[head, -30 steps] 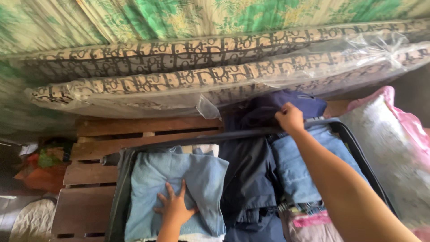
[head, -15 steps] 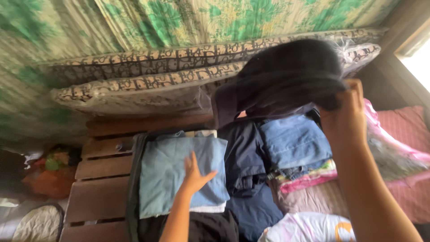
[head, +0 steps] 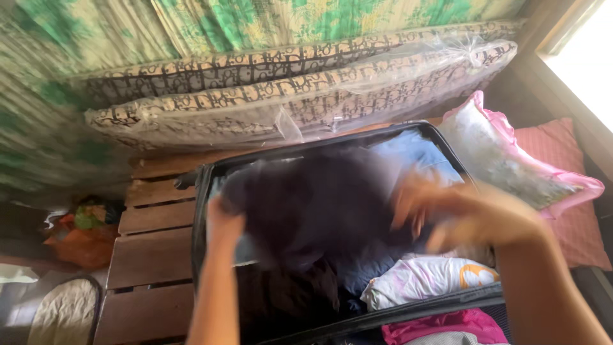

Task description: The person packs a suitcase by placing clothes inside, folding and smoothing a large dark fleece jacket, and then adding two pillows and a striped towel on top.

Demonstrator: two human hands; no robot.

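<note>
Dark garment [head: 313, 204], blurred, spread over the middle of the open suitcase [head: 202, 211], held at both ends. Left hand [head: 225, 223] closed on its left edge, just inside the suitcase's left wall. Right hand [head: 440, 214] at its right edge, smeared by motion; fingers curled toward the cloth, though how tight the hold is cannot be told.

Nearest, along the suitcase's front rim: a pink cloth [head: 440, 326] spilling over the edge, and just behind it a white shirt with an orange print [head: 424, 284]. Black clothes [head: 287, 297] in the front left part, dark blue clothes [head: 367, 268] beside them, partly under the garment. Farther back, in the right rear corner, a folded light blue piece [head: 412, 153] against the back wall. Suitcase packed nearly to the rim, little bare lining showing.

Left of the suitcase, bare wooden slats [head: 150, 255] with gaps between them, open right up to the wall. Beyond the slats' left edge, an orange and green bundle [head: 83, 233] low on the floor. Right of the suitcase, touching its side, a pillow in clear plastic with pink trim [head: 504, 160], lying on a red cushion [head: 575, 204].

Farthest back, two patterned mattresses wrapped in plastic [head: 300, 96], stacked just behind the suitcase, and a green floral cloth [head: 268, 22] above them.
</note>
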